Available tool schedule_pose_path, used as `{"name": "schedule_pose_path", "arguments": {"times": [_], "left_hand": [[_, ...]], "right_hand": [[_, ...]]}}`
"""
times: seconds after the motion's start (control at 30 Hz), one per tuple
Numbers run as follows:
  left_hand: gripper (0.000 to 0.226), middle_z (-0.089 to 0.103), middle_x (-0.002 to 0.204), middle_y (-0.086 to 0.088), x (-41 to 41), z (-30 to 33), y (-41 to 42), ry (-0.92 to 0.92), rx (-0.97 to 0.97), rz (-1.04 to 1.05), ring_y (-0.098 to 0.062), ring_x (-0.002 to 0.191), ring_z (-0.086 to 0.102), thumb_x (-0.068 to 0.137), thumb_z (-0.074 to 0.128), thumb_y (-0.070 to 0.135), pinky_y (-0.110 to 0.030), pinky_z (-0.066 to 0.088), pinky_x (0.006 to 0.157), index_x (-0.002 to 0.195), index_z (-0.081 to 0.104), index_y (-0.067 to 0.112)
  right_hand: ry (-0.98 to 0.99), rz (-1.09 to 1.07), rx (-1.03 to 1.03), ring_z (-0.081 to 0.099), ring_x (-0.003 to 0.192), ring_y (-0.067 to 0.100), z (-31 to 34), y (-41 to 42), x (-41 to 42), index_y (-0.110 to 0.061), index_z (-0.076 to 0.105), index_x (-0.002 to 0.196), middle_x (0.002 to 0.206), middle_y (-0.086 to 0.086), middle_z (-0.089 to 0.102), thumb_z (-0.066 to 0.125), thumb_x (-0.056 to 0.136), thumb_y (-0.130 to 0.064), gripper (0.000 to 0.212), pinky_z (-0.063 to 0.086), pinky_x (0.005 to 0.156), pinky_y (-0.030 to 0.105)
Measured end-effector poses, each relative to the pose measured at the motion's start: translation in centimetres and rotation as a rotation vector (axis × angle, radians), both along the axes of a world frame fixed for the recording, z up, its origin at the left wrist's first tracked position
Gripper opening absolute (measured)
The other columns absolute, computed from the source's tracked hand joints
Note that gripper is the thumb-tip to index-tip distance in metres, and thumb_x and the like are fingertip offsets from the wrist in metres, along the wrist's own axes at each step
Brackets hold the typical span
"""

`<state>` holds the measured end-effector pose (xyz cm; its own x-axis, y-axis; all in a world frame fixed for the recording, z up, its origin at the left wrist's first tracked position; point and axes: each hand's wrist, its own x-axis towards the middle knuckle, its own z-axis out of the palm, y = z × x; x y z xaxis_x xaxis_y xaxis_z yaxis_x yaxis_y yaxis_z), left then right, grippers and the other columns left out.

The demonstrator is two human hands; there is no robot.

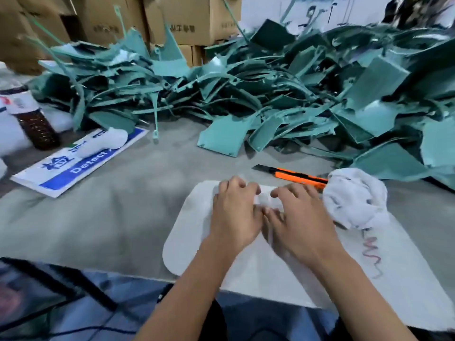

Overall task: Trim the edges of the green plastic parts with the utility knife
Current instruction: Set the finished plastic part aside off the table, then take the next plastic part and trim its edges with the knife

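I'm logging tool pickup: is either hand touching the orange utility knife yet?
Apart. The head view shows bare table between the utility knife and both the left hand and right hand, which rest on the white mat.

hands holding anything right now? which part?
Cannot tell for sure. Left hand and right hand curl over something small and pale on the white board, blurred. Utility knife lies untouched.
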<state>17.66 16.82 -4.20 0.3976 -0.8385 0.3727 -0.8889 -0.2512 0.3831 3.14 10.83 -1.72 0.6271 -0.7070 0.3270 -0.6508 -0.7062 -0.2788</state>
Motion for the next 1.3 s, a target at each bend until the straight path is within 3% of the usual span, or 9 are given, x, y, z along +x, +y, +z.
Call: {"name": "schedule_pose_path", "arguments": {"times": [0.1,0.23,0.43,0.7,0.8,0.9,1.1,1.2,1.3], "left_hand": [[0.029,0.05,0.124,0.001,0.2,-1.4,-2.7,-0.111,0.04,0.044,-0.024,0.118,0.046,0.093,0.05,0.041,-0.04,0.041,0.097,0.119,0.057,0.032],[0.019,0.051,0.11,-0.004,2.1,-1.3,-4.9,-0.093,0.029,0.074,-0.028,0.104,0.047,0.092,0.052,0.036,-0.043,0.042,0.089,0.104,0.058,0.022],[0.027,0.057,0.098,-0.006,2.5,-0.6,-6.7,-0.213,0.102,0.092,-0.032,0.097,0.05,0.098,0.049,0.042,-0.042,0.036,0.079,0.095,0.055,0.016],[0.034,0.068,0.093,-0.008,3.4,-0.4,-9.0,-0.21,0.108,0.126,-0.032,0.093,0.058,0.107,0.033,0.045,-0.04,0.031,0.075,0.084,0.046,0.023],[0.042,0.07,0.096,-0.009,3.8,-0.4,-9.6,-0.244,0.142,0.185,-0.033,0.095,0.06,0.109,0.029,0.045,-0.041,0.037,0.077,0.088,0.056,0.02],[0.041,0.07,0.098,-0.01,4.5,0.0,-10.5,-0.245,0.173,0.185,-0.033,0.095,0.061,0.109,0.028,0.047,-0.04,0.041,0.078,0.086,0.05,0.021],[0.038,0.07,0.1,-0.013,5.4,0.5,-11.8,-0.194,0.192,0.157,-0.036,0.099,0.061,0.107,0.038,0.047,-0.041,0.045,0.082,0.088,0.053,0.018],[0.028,0.061,0.105,-0.011,6.4,0.7,-12.4,-0.236,0.063,0.256,-0.033,0.103,0.053,0.099,0.054,0.043,-0.043,0.045,0.088,0.098,0.055,0.015],[0.047,0.051,0.112,-0.012,7.6,1.5,-13.8,-0.257,-0.004,0.363,-0.033,0.106,0.046,0.083,0.072,0.048,-0.043,0.042,0.084,0.105,0.047,0.014]], "right_hand": [[0.094,0.009,0.041,0.046,0.121,0.023,-2.4,-2.8,-1.8,-0.03,0.062,0.117,0.128,-0.003,0.055,0.055,0.096,-0.055,0.033,0.042,0.099,0.041],[0.146,0.095,0.08,0.043,0.119,0.021,-2.2,-5.5,-0.5,-0.034,0.055,0.127,0.127,-0.005,0.043,0.044,0.094,-0.064,0.045,0.039,0.099,0.041],[0.103,0.081,0.028,0.045,0.114,0.021,-2.3,-7.3,1.0,-0.03,0.058,0.124,0.118,-0.004,0.05,0.045,0.095,-0.063,0.045,0.045,0.093,0.043],[0.14,0.071,0.018,0.053,0.104,0.027,-2.0,-10.3,3.7,-0.025,0.047,0.092,0.105,0.004,0.06,0.044,0.103,-0.056,0.034,0.041,0.099,0.044],[0.11,0.128,0.029,0.048,0.097,0.022,-1.7,-11.1,4.3,-0.025,0.044,0.09,0.096,-0.002,0.052,0.047,0.104,-0.055,0.033,0.042,0.095,0.041],[0.104,0.141,0.021,0.051,0.097,0.024,-1.3,-11.7,5.1,-0.025,0.044,0.089,0.095,0.0,0.054,0.051,0.104,-0.052,0.032,0.04,0.093,0.04],[0.2,0.077,0.015,0.053,0.108,0.028,-1.0,-12.5,6.1,-0.022,0.058,0.091,0.104,0.007,0.061,0.049,0.104,-0.056,0.037,0.04,0.097,0.042],[0.088,0.019,0.012,0.049,0.11,0.026,-1.0,-12.7,6.3,-0.021,0.052,0.097,0.107,0.005,0.057,0.059,0.099,-0.056,0.035,0.043,0.099,0.042],[0.044,-0.148,-0.065,0.047,0.116,0.029,-0.3,-13.5,6.1,-0.016,0.055,0.114,0.119,0.009,0.057,0.064,0.096,-0.043,0.034,0.047,0.099,0.045]]}}
